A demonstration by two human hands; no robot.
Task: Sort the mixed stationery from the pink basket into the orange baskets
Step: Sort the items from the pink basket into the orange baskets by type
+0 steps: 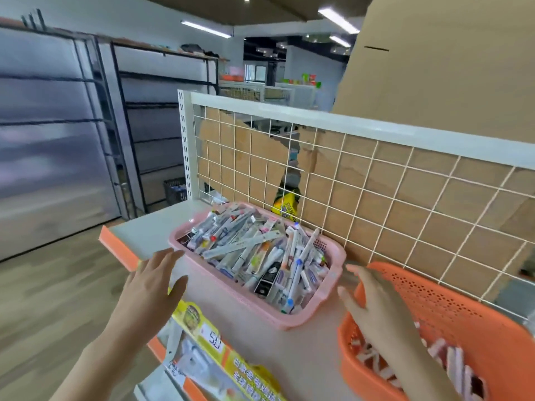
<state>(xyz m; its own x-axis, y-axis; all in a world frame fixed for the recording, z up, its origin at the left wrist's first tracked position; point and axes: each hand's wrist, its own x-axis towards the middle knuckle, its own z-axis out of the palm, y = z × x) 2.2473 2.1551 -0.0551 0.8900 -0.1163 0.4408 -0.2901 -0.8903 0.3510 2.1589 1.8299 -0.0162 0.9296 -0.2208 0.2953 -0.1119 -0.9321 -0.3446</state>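
Flanking the pink basket [231, 296] on the shelf [304, 357]: left hand [150, 285], right hand [373, 302], both open, empty. Stationery [254, 256] heaped, tangled. Orange basket [463, 314] just beside, partly filled. Recommended: pinch one topmost piece mid-length, lift clear, drop with like.

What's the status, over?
Left hand and right hand open, empty. Pink basket heaped with pens, between them. Orange basket under right hand, few items. Nothing blocking.
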